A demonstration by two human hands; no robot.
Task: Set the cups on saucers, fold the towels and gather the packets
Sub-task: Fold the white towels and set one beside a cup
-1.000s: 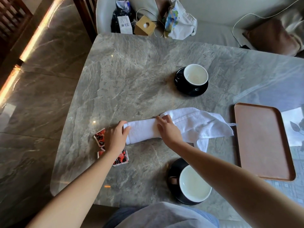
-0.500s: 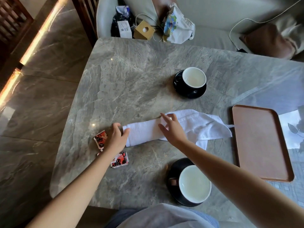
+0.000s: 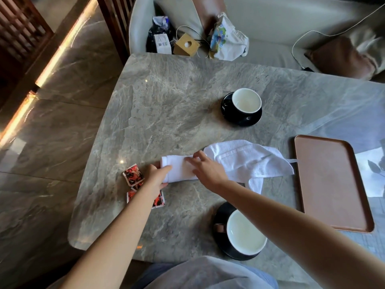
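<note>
Towel (image 3: pixel 250 161) fold: left hand (image 3: pixel 158 178) pinches the left end, right hand (image 3: pixel 208 171) presses down flat-fingered; I'd line up edges, then smooth rightward.

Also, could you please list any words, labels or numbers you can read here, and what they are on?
No text can be read.
White label on the black bag: print too blurred to read.
Red-and-black packets: pattern only, nothing legible.
Printed white bag: blurred.
</note>
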